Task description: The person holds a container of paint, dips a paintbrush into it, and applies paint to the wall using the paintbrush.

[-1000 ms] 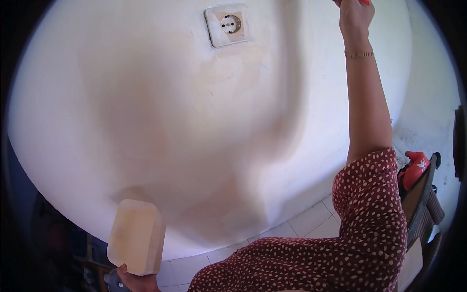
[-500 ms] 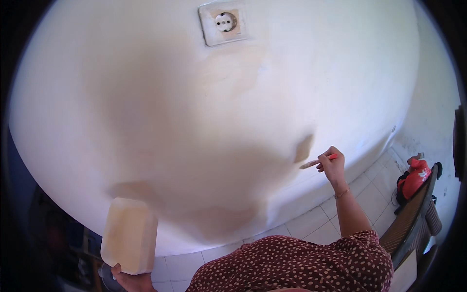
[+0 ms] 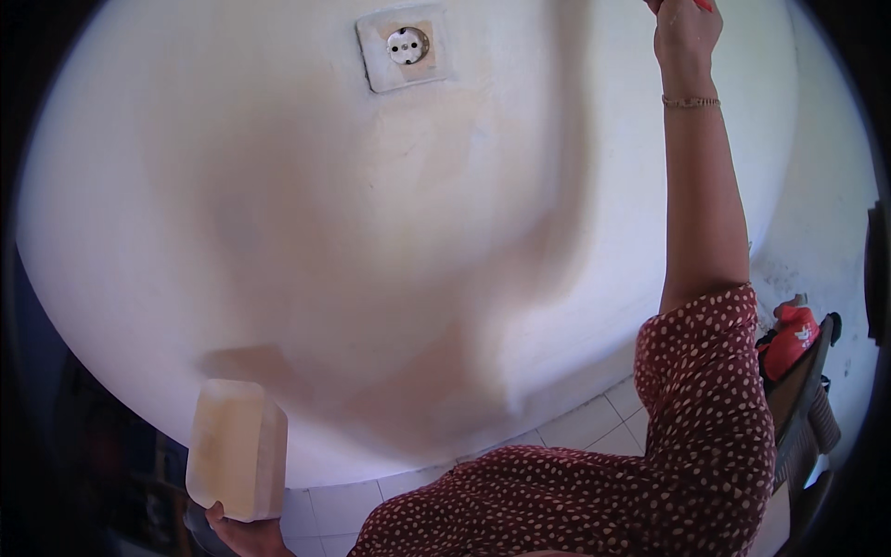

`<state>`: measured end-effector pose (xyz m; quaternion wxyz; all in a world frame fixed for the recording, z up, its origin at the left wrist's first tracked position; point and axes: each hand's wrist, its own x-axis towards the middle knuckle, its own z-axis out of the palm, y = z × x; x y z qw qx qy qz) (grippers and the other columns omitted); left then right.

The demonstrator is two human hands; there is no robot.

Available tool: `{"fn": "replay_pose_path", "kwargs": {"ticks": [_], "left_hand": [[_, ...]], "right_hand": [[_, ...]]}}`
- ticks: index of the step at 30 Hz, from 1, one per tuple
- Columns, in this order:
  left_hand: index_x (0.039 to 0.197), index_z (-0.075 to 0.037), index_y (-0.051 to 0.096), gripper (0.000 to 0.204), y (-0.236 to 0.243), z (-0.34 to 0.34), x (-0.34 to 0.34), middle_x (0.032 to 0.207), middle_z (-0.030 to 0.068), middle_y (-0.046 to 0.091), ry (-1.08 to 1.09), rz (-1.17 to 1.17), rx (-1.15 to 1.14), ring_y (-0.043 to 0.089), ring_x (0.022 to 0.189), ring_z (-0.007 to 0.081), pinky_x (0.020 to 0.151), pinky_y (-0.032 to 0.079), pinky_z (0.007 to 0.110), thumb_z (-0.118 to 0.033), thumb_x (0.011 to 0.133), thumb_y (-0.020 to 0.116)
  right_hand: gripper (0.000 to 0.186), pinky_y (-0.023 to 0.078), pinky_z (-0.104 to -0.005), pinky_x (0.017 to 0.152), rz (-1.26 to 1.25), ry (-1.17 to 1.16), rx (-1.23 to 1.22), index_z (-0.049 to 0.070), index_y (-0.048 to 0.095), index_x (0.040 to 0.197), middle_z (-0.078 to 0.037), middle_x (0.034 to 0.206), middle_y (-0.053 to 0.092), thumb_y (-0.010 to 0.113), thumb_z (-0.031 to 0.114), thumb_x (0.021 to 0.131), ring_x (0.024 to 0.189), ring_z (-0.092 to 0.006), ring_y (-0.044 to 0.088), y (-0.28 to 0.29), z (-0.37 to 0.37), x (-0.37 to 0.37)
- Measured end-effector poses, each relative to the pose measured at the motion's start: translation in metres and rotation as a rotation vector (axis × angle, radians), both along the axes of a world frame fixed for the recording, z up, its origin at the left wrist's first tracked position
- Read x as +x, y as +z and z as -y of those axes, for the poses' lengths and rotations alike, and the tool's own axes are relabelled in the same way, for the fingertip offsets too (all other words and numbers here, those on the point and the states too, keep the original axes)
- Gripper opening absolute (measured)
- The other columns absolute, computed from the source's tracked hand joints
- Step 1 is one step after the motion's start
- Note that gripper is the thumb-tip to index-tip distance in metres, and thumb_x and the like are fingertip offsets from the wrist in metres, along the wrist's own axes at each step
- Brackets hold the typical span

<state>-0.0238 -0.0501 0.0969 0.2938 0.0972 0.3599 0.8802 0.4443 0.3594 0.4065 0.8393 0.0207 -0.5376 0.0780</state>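
Note:
At the lower left, my left hand (image 3: 239,527) grips the lower edge of a pale, rounded-rectangle plastic container (image 3: 232,446) with a thin cream coating inside. My right hand (image 3: 685,32) is raised at the top right, closed round a red-handled brush (image 3: 703,5); the brush head is out of view above the frame. Before me is a white wall (image 3: 278,167) with patchy areas and my shadows on it, and a white socket (image 3: 406,46) in a square frame near the top middle.
A dark-framed piece of furniture (image 3: 798,390) with red cloth (image 3: 791,342) on it stands at right beside another wall (image 3: 826,223) with grey stains. Pale floor tiles (image 3: 585,422) run along the wall's foot. Dark items (image 3: 111,436) sit at the lower left.
My right hand with the brush was low at the right half a second ago and is now raised to the top edge again. The container has shifted slightly left in view.

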Motion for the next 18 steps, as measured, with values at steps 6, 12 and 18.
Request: {"fn": "replay_pose_path", "kwargs": {"ticks": [6,12,18], "left_hand": [[0.136,-0.009,0.049,0.065,0.005,0.004,0.012,0.132,0.0094,0.055,0.059,0.02,0.002,0.054,0.12,0.0315,0.093,0.048,0.052,-0.039,0.079,0.06],[0.136,-0.01,0.048,0.065,0.013,0.005,0.028,0.132,0.0095,0.054,0.049,0.041,0.008,0.052,0.122,0.0312,0.095,0.047,0.051,-0.041,0.081,0.06],[0.137,-0.009,0.047,0.066,0.007,0.003,0.029,0.134,0.0105,0.054,0.013,-0.031,-0.001,0.053,0.122,0.0323,0.096,0.047,0.051,-0.039,0.08,0.061]], "right_hand": [[0.014,0.056,-0.0309,0.075,0.063,-0.283,-0.421,-0.003,0.061,0.082,-0.007,0.078,0.061,0.06,0.009,0.089,0.073,-0.0164,0.063,-0.116,0.004,0.013],[0.017,0.048,-0.026,0.053,0.443,-0.263,-0.885,0.001,0.052,0.069,-0.007,0.067,0.059,0.058,-0.004,0.084,0.057,-0.0103,0.058,-0.329,0.062,0.028],[0.018,0.049,-0.0269,0.049,0.601,-0.16,-1.06,0.004,0.048,0.069,-0.009,0.06,0.062,0.056,0.001,0.084,0.055,-0.0117,0.061,-0.327,0.026,0.021]]}}
